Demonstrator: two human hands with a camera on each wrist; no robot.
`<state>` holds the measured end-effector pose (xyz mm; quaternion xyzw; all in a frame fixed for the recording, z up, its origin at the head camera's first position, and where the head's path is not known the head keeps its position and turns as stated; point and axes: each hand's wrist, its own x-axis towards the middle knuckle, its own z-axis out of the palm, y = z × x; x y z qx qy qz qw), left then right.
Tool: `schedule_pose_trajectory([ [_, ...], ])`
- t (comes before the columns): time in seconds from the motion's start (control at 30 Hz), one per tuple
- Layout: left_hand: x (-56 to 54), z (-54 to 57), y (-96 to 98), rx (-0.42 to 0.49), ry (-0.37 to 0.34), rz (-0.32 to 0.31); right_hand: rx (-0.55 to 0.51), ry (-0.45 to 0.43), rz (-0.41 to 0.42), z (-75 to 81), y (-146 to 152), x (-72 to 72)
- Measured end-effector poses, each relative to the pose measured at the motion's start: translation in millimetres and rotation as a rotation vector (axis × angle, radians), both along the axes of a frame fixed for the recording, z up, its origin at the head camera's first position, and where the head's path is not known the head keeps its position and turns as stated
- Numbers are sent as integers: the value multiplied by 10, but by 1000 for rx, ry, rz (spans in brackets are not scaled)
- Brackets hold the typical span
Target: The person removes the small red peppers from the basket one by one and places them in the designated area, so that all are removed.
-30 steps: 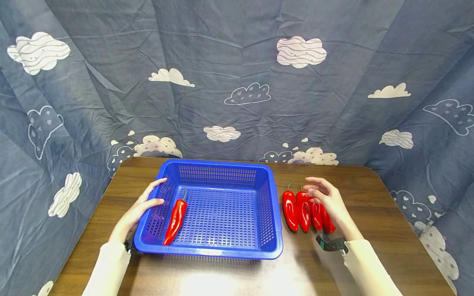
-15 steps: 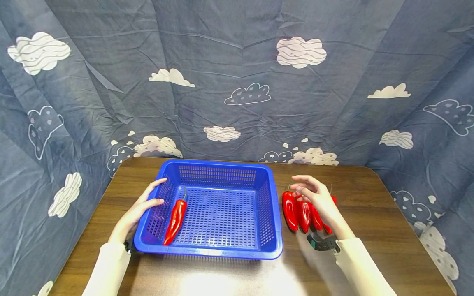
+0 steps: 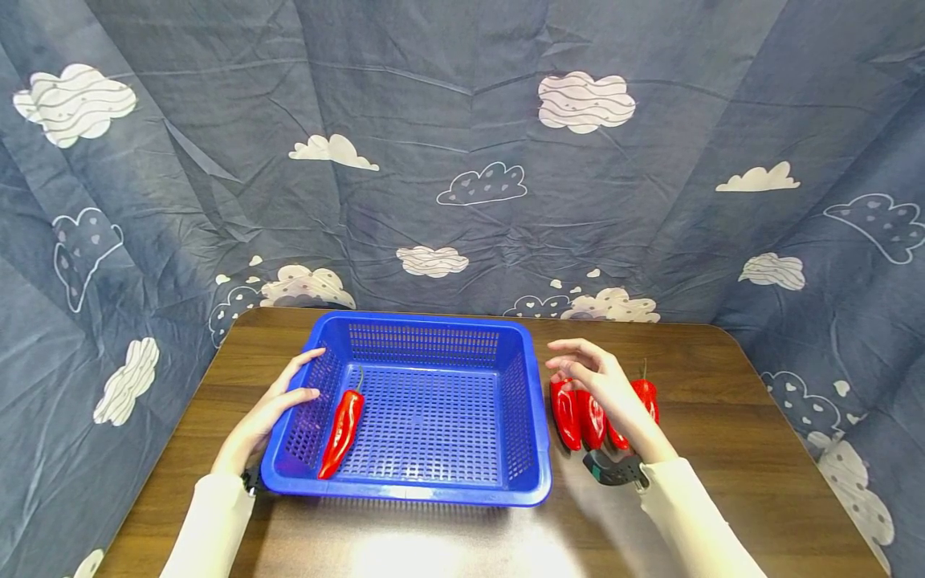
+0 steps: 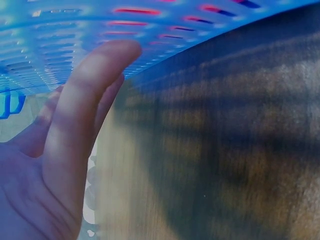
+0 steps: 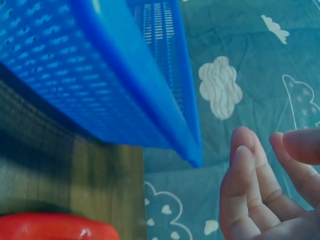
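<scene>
A blue plastic basket (image 3: pixel 433 490) stands on the table, with one red chili pepper (image 3: pixel 343 433) lying inside near its left wall. My left hand (image 3: pixel 263 413) holds the basket's left rim, and in the left wrist view its fingers (image 4: pixel 75 110) lie against the slotted outer wall. Over a row of several red chili peppers (image 3: pixel 566 421) right of the basket hovers my right hand (image 3: pixel 607 385), fingers loosely bent and holding nothing. It partly hides the row. In the right wrist view, one red chili pepper (image 5: pixel 57 227) shows at the bottom left, apart from the fingers.
The wooden table (image 3: pixel 737 449) ends at a back edge against a dark curtain (image 3: pixel 462 225) printed with clouds. A dark band (image 3: pixel 614 468) is strapped on my right wrist. Only a narrow strip of wood lies between basket and pepper row.
My right hand has moved left across the pepper row, toward the basket's right rim, uncovering the rightmost pepper. My left hand, the basket and the peppers stay put.
</scene>
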<state>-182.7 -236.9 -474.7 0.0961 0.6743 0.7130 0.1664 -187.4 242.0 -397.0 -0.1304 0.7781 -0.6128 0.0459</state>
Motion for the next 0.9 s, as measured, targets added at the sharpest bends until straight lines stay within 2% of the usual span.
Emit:
schedule_pose_trajectory([
  [0.37,3,0,2,-3,-15,4,-40,-45,72,31,-162,-37],
  [0.9,-2,3,2,-10,-4,3,-13,-73,135,52,-514,-82],
])
